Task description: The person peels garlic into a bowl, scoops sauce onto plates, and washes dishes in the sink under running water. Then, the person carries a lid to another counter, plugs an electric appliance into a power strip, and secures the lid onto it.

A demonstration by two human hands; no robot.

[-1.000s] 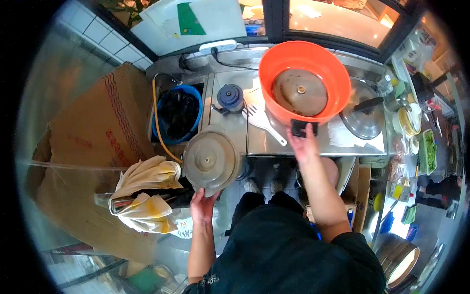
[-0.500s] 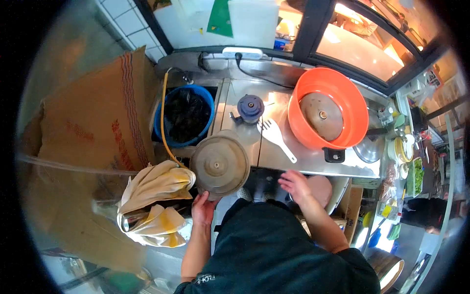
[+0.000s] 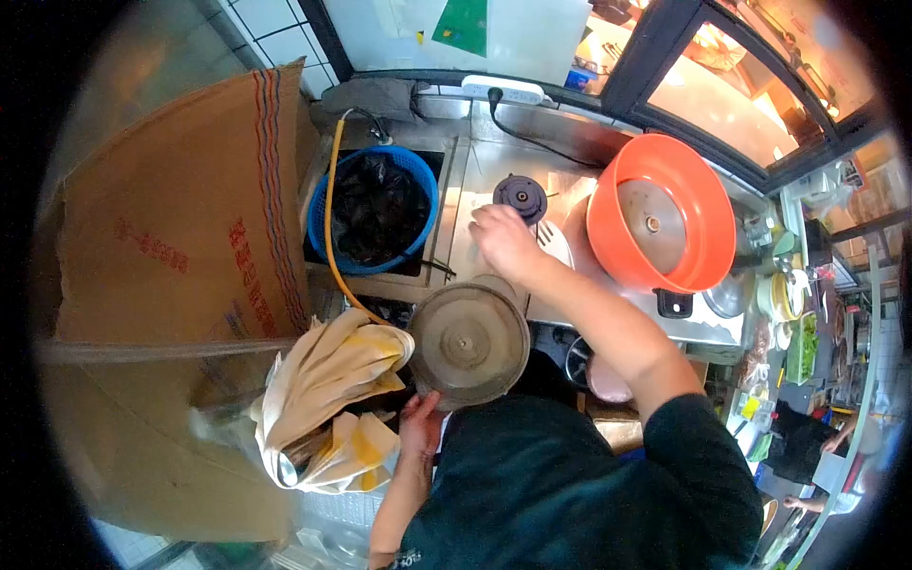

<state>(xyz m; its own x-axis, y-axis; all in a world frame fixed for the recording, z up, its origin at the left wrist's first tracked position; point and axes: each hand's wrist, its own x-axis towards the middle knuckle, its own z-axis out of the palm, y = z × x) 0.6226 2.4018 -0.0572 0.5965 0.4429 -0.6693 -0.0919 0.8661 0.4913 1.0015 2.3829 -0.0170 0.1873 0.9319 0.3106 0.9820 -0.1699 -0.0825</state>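
My left hand is closed on the near rim of a round, shallow grey pan-like disc with a small hub in its middle. The disc is held level over the counter's front edge. My right hand reaches across to a dark blue round unit standing on the steel counter. Its fingers curl down where the unit's side handle was visible earlier, hiding that handle. Beside that hand lies a white slotted plastic spatula, partly covered by my forearm.
A tilted orange tub with a metal disc inside stands to the right. Left of the counter top is a blue basket lined with a black bag. An orange hose runs past it. Large brown sacking and a stained cloth lie left.
My right hand has moved from near my body, up and left across the counter to the dark blue unit. My left hand still holds the disc. The view has shifted slightly.
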